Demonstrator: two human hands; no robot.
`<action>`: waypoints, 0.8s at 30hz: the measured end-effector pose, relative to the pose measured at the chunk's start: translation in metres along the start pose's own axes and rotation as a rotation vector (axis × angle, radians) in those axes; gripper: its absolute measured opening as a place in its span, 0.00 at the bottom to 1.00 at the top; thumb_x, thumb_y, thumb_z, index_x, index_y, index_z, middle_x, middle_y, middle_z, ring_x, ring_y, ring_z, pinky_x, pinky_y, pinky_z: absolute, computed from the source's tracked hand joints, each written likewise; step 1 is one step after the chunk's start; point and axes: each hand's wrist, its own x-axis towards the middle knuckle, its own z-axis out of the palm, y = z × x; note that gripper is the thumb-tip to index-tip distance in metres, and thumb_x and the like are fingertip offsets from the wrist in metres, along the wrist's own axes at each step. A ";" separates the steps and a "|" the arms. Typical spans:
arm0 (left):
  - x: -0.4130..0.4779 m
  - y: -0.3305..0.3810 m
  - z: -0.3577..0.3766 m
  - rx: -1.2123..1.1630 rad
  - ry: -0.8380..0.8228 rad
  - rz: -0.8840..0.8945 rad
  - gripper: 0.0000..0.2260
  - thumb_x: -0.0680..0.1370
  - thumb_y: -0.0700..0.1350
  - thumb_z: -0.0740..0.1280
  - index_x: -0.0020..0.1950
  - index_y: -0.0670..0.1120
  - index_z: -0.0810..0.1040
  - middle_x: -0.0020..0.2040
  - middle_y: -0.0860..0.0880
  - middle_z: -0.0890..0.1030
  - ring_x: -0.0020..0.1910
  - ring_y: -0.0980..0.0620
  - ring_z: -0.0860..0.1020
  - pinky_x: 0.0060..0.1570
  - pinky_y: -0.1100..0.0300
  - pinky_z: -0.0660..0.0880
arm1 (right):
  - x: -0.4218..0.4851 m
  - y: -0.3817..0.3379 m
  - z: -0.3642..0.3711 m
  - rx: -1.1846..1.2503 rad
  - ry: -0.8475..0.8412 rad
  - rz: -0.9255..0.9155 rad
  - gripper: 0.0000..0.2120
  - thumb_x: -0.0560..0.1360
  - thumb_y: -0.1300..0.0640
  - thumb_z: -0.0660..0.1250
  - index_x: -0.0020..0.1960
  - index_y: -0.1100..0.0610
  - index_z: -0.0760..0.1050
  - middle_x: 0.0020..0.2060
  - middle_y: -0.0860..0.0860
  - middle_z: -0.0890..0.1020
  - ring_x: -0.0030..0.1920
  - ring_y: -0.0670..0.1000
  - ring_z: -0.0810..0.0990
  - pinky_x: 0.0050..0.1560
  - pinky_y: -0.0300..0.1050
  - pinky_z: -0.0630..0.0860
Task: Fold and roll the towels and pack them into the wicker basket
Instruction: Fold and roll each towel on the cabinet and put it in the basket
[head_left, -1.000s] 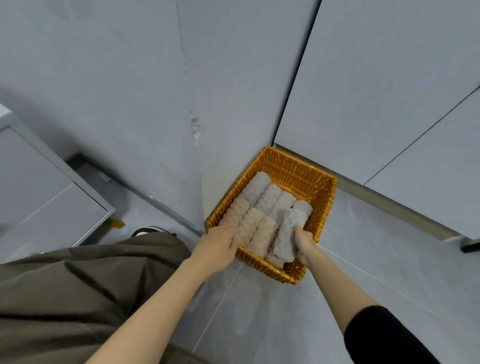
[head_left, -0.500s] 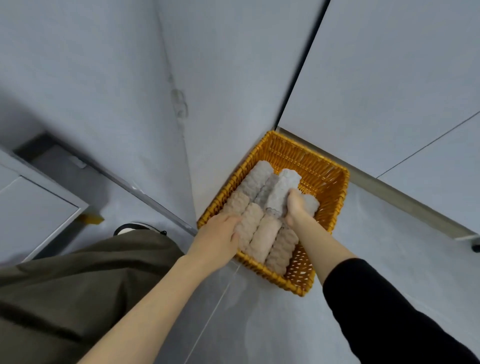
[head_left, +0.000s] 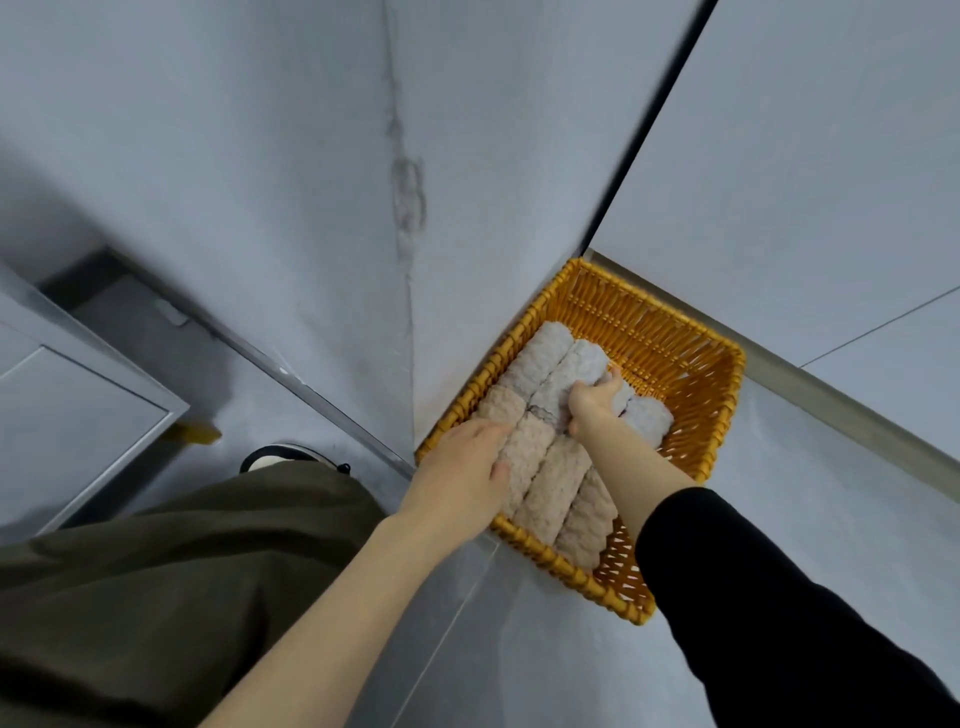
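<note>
Towels (head_left: 535, 358) fill most of the wicker basket (head_left: 665, 338), which sits on the floor (head_left: 779, 519) in a corner. Beige rolls (head_left: 553, 483) make up the near row and grey ones the far row. Within the last second the right hand (head_left: 592, 402) has carried one grey roll (head_left: 569, 371) from the near right of the basket up to the far row. It now clenches that roll from above, pushing it down between its grey neighbours. The left hand (head_left: 462, 467) has stayed on the near left beige roll (head_left: 522, 457), fingers fairly straight, pressing rather than gripping. Bare wicker now shows at the near right, so packing looks nearly done, with this roll only needing release.
</note>
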 end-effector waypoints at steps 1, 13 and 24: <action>0.000 0.000 0.000 0.000 -0.002 -0.001 0.20 0.82 0.44 0.57 0.75 0.48 0.63 0.73 0.51 0.66 0.71 0.54 0.63 0.68 0.65 0.58 | 0.002 0.002 0.000 -0.116 0.046 -0.060 0.29 0.82 0.62 0.51 0.78 0.44 0.46 0.68 0.56 0.66 0.56 0.57 0.71 0.56 0.53 0.69; -0.001 0.001 -0.001 -0.011 -0.016 -0.016 0.20 0.82 0.45 0.57 0.74 0.50 0.64 0.73 0.52 0.65 0.71 0.54 0.62 0.70 0.61 0.58 | 0.008 0.009 -0.015 -1.117 -0.207 -0.458 0.27 0.74 0.56 0.66 0.70 0.57 0.60 0.77 0.54 0.47 0.72 0.60 0.61 0.47 0.49 0.73; -0.003 0.018 -0.019 -0.020 0.021 0.019 0.20 0.82 0.44 0.57 0.75 0.50 0.64 0.74 0.52 0.65 0.71 0.54 0.63 0.70 0.60 0.60 | -0.014 -0.016 -0.018 -1.160 -0.197 -0.509 0.22 0.77 0.57 0.58 0.71 0.52 0.67 0.72 0.56 0.65 0.70 0.61 0.65 0.60 0.57 0.74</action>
